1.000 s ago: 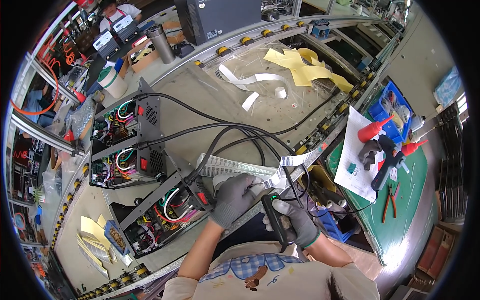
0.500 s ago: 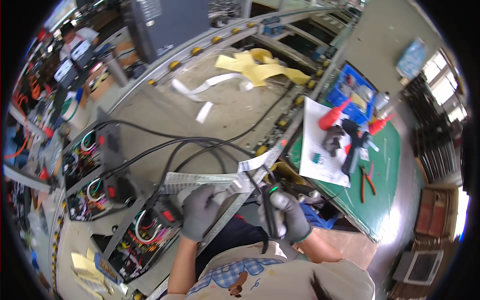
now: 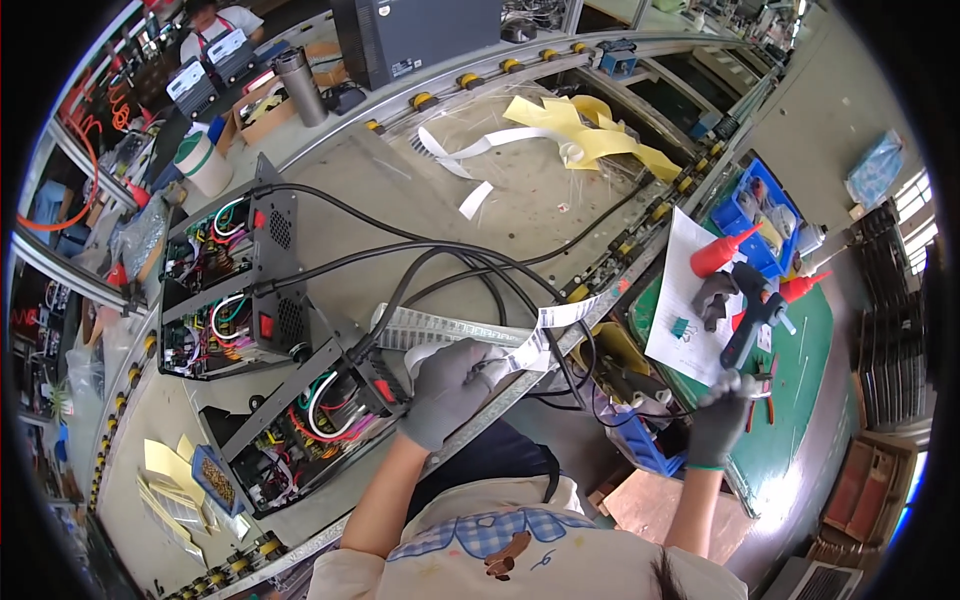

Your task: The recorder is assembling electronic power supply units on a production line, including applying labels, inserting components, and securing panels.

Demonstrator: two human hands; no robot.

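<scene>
My left hand (image 3: 455, 392), in a grey glove, is closed on a white strip of printed labels (image 3: 530, 350) near the metal rail. Beside it stands the nearest of several open black metal cases (image 3: 325, 405), with coloured wires and a red switch. Thick black cables (image 3: 440, 245) run from the cases and loop past the strip. My right hand (image 3: 722, 425), also gloved, is over the edge of the green work surface, fingers curled beside red-handled pliers (image 3: 771, 408); what they grip, if anything, I cannot make out. A black glue gun (image 3: 745, 325) lies just beyond it.
On the green surface (image 3: 805, 365) are a paper sheet (image 3: 672, 330), red-capped bottles (image 3: 715, 257) and a blue bin (image 3: 757, 225). Yellow paper scraps (image 3: 590, 135) lie on the bench. A blue tray of small parts (image 3: 217, 480) sits front left. Another person (image 3: 222, 25) is far left.
My right hand has let go of the black cable and moved right to the green surface. My left hand still holds the label strip. The whole view has shifted.
</scene>
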